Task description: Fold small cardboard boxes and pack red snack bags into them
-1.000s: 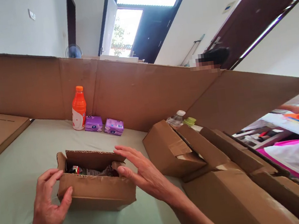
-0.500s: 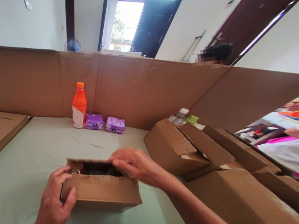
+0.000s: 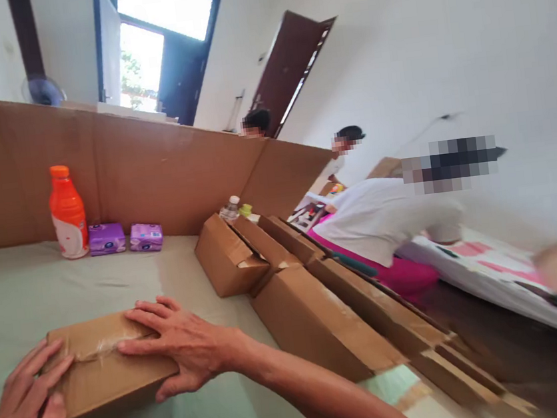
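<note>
A small cardboard box (image 3: 102,383) lies on the pale green table top (image 3: 27,298) with its flaps folded down. My right hand (image 3: 178,344) lies flat on top of it, fingers stretched out and spread, pressing the flaps. At the box's left end my left hand (image 3: 23,416) rests with fingers extended, touching its side and top corner. Neither hand grips anything.
An orange bottle (image 3: 68,213) and two purple packets (image 3: 107,238) stand by the tall cardboard wall (image 3: 164,175). More cardboard boxes (image 3: 228,258) lie to the right, with bottles behind them. People in white tops (image 3: 385,220) work at a neighbouring table on the right.
The box's flaps went from open to folded shut under my right hand. My left hand moved to the box's left end. The view swung to the right.
</note>
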The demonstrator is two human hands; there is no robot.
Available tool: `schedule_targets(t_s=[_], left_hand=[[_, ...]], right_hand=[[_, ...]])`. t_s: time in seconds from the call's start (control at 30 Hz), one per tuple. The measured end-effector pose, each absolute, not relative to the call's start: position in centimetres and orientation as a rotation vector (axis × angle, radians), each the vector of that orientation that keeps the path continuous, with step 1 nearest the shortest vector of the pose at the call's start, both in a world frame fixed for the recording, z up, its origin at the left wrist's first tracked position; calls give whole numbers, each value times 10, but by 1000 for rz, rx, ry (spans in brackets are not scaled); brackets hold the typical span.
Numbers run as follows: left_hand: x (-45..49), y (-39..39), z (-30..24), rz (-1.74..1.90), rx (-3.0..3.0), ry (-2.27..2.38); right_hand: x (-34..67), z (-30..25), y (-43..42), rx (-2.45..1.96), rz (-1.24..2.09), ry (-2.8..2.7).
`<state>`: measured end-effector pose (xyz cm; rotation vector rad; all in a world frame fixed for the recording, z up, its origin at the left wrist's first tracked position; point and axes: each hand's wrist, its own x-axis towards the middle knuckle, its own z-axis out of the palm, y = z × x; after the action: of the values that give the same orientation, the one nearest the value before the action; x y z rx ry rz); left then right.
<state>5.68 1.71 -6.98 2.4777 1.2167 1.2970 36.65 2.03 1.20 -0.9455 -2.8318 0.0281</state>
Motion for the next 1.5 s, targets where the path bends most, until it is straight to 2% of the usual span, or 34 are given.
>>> schedule_targets(t_s=[0.17, 0.33, 0.47, 0.57, 0.67, 0.83, 1.0, 1.27, 1.4, 1.5], left_hand=[[61, 23, -82, 1260, 2270, 1325], [78, 6, -114, 1079, 2119, 1374], [102, -1, -139, 991, 2225, 1358], [121, -2, -149, 986, 2397, 1263], [131, -10, -159, 964, 2549, 1134], [135, -40, -183, 1104, 2849, 972], [144, -69, -174, 1044, 3045, 883], [142, -73, -162, 1046, 3107, 871], [142, -76, -167, 987, 3027, 928], [142, -85, -160, 773, 2872, 985]], right_hand=[[375, 25, 8, -1104, 114, -2793], [430, 12, -66, -1704, 191, -2450], [475, -21, -120, -2259, -251, -1924], [490, -38, -122, -2407, -551, -1642], [497, -39, -105, -2342, -671, -1588], [479, -38, -110, -1931, -862, -1615], [446, -64, -136, -1660, -741, -1911], [456, -63, -141, -1605, -816, -1808], [425, -77, -154, -1420, -592, -1900], [404, -111, -161, -1373, -348, -2101]])
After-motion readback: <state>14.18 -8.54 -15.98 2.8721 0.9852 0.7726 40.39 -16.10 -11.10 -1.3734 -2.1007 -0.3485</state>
